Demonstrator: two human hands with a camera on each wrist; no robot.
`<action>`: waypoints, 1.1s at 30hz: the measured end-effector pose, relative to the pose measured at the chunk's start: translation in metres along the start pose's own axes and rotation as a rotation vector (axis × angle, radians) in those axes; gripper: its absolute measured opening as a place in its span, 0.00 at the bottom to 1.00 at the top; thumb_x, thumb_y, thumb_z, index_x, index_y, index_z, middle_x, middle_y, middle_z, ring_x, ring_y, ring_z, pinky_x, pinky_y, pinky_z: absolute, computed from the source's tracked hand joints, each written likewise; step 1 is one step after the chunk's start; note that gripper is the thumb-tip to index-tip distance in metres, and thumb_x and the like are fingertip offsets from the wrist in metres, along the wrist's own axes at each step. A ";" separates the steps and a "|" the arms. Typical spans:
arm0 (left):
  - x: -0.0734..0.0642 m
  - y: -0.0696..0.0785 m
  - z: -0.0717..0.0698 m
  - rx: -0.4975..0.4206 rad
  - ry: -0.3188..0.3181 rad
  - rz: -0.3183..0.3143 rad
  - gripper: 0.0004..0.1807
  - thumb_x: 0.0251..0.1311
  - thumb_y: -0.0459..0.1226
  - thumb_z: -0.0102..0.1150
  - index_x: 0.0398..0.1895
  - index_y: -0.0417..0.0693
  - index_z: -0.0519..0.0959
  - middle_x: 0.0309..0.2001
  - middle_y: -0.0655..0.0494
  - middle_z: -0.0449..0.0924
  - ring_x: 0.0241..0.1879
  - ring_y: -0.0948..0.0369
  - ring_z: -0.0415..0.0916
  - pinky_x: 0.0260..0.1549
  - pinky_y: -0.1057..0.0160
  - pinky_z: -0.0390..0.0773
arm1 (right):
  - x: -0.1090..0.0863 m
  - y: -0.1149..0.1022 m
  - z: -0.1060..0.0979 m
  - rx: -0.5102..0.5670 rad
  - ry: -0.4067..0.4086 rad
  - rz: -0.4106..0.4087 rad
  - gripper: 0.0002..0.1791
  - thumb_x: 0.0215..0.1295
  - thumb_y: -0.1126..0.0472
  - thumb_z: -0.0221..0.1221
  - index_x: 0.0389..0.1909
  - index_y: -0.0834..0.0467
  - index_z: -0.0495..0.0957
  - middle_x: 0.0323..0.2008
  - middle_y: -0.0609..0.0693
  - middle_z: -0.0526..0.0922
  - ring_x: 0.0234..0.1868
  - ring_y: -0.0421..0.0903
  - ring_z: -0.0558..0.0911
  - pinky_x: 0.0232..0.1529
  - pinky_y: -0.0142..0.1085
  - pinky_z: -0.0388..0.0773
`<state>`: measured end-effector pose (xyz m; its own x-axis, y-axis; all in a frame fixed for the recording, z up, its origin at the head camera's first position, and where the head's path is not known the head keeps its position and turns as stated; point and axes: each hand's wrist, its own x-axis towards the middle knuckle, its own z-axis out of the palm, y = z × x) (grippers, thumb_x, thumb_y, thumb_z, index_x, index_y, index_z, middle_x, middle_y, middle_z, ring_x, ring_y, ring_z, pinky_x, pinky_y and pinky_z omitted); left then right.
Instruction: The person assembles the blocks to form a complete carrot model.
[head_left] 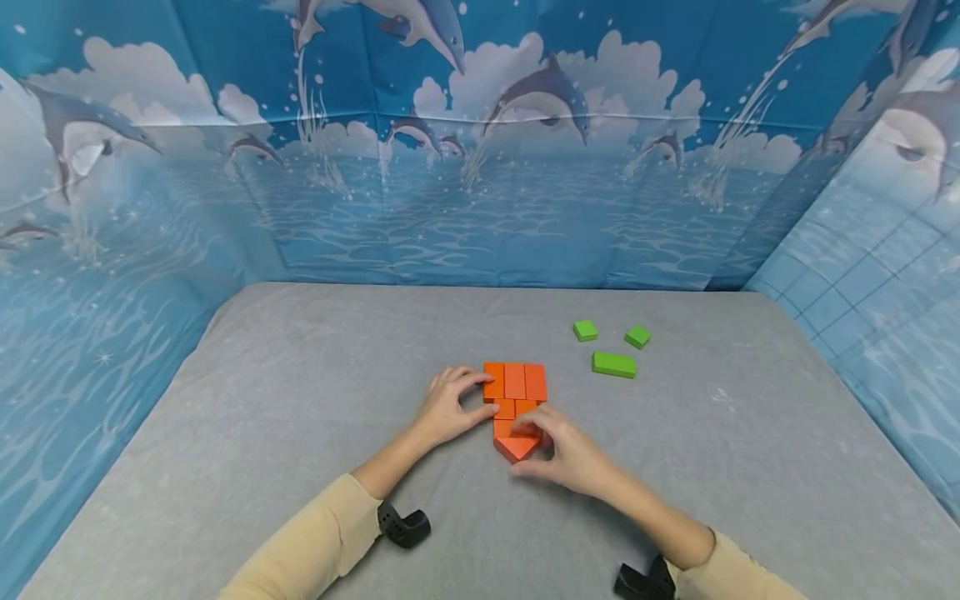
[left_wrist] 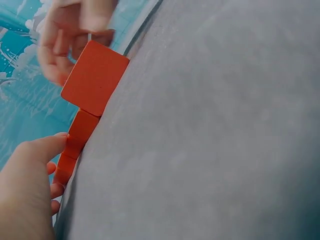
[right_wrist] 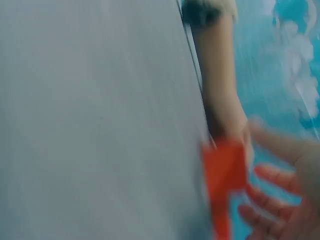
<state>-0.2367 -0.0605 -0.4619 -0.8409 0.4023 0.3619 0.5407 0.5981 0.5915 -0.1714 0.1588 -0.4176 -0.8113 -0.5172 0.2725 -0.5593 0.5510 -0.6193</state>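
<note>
On grey cloth [head_left: 735, 450], left grip [head_left: 448, 407] touches orange blocks [head_left: 514, 381] — right grip [head_left: 567, 452] near.

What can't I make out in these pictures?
Head view: lower orange blocks, partly hidden by the right grip.
Head view: the right black wrist piece, cut off by the bottom edge.
Left wrist view: right grip, blurred and cut by the top edge.
Right wrist view: how the orange blocks meet, blurred.
</note>
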 end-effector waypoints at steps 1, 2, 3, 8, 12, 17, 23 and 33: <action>0.000 0.000 0.000 -0.001 0.000 0.003 0.24 0.50 0.49 0.64 0.50 0.51 0.78 0.47 0.52 0.75 0.48 0.55 0.67 0.51 0.50 0.61 | 0.003 0.003 -0.007 0.024 0.006 0.012 0.23 0.47 0.55 0.69 0.44 0.58 0.76 0.37 0.48 0.75 0.31 0.42 0.72 0.30 0.32 0.71; 0.000 -0.001 0.000 -0.001 0.000 0.006 0.24 0.50 0.49 0.64 0.50 0.51 0.78 0.47 0.52 0.75 0.48 0.55 0.67 0.51 0.49 0.62 | 0.006 0.007 -0.016 0.050 0.013 0.030 0.22 0.49 0.56 0.68 0.45 0.59 0.76 0.37 0.51 0.76 0.31 0.43 0.72 0.30 0.33 0.71; 0.000 -0.001 0.000 -0.002 -0.001 0.008 0.24 0.50 0.49 0.64 0.50 0.51 0.78 0.47 0.52 0.75 0.48 0.55 0.67 0.51 0.49 0.62 | 0.009 0.013 -0.027 0.060 0.029 0.054 0.22 0.51 0.57 0.67 0.46 0.60 0.76 0.38 0.53 0.77 0.31 0.44 0.72 0.30 0.33 0.71; 0.000 0.000 -0.001 0.003 -0.007 0.014 0.24 0.50 0.49 0.64 0.51 0.51 0.77 0.48 0.51 0.74 0.50 0.54 0.67 0.52 0.49 0.61 | 0.018 0.062 -0.076 0.034 0.110 0.149 0.20 0.58 0.63 0.62 0.51 0.63 0.74 0.42 0.61 0.75 0.34 0.48 0.74 0.34 0.39 0.73; -0.001 0.001 -0.001 0.014 -0.001 0.024 0.24 0.51 0.48 0.63 0.51 0.51 0.77 0.48 0.52 0.74 0.50 0.54 0.67 0.51 0.48 0.62 | 0.013 0.104 -0.098 0.026 0.111 0.202 0.22 0.59 0.64 0.60 0.54 0.66 0.71 0.46 0.65 0.73 0.38 0.54 0.73 0.36 0.43 0.71; 0.000 0.001 0.000 0.022 -0.005 0.028 0.24 0.51 0.49 0.63 0.51 0.52 0.77 0.48 0.52 0.74 0.50 0.54 0.67 0.52 0.48 0.62 | 0.004 0.133 -0.109 0.029 0.041 0.338 0.26 0.59 0.60 0.60 0.57 0.66 0.69 0.53 0.67 0.70 0.45 0.59 0.71 0.42 0.49 0.69; 0.001 0.000 0.001 0.010 -0.008 0.018 0.24 0.51 0.49 0.63 0.51 0.51 0.77 0.49 0.52 0.74 0.51 0.54 0.66 0.53 0.48 0.61 | -0.001 0.143 -0.110 0.059 0.009 0.413 0.28 0.59 0.56 0.61 0.57 0.64 0.69 0.54 0.65 0.70 0.47 0.57 0.70 0.41 0.45 0.69; 0.000 -0.001 -0.001 0.027 -0.014 0.004 0.24 0.51 0.51 0.62 0.52 0.53 0.77 0.49 0.53 0.74 0.50 0.55 0.66 0.53 0.50 0.61 | 0.003 0.144 -0.106 0.005 0.008 0.423 0.23 0.57 0.58 0.62 0.52 0.65 0.73 0.42 0.62 0.74 0.38 0.51 0.70 0.29 0.36 0.70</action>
<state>-0.2371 -0.0617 -0.4615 -0.8383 0.4146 0.3541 0.5449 0.6146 0.5704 -0.2723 0.3064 -0.4281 -0.9705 -0.2411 -0.0009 -0.1758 0.7102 -0.6816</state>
